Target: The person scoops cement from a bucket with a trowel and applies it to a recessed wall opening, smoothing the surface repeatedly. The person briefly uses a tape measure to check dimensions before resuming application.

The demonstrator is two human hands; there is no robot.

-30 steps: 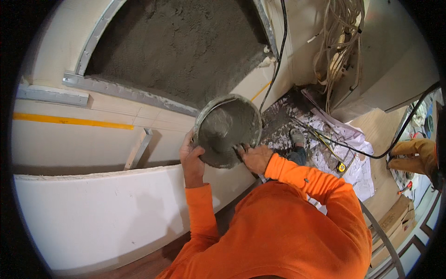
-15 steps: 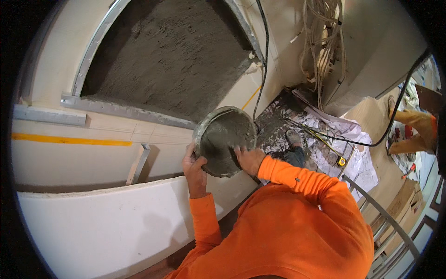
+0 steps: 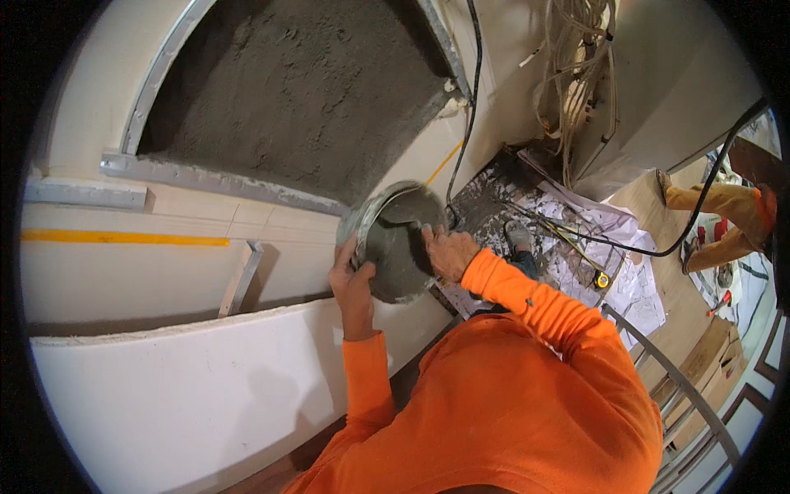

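While the left hand (image 3: 354, 284) holds a round bucket (image 3: 359, 221) by its side, the right hand (image 3: 451, 253) is at the other side of it. The left thumb is near the rim and the left fingers reach up along the outside. The right hand has its fingers bent in and its fingertips are over the rim. I cannot tell if it grips the bucket or some tool. The bucket is in front of the person, between the two hands. It is tipped, so we can see inside, where there is grey mush (image 3: 395, 259). Dried grey stuff is stuck on the outside too.

Just past the bucket is a big, rough grey patch (image 3: 288, 99). A metal strip (image 3: 222, 183) runs along its near edge. To the left there is a long yellow stripe (image 3: 123, 237), and a short bar (image 3: 241, 280) leans out near it. A big white board (image 3: 189, 395) is closer to the person, who wears a bright orange top (image 3: 494, 403).

On the right, a black cable (image 3: 471, 107) hangs down near a messy bunch of pale wires (image 3: 576, 82). Under them, crumpled, dirty paper (image 3: 629, 300) covers part of the floor. A little yellow tape measure (image 3: 602, 280) lies on the paper. Farther right we can see another person's legs in tan trousers (image 3: 732, 202). A curved metal rail (image 3: 679, 375) is beside the orange top.
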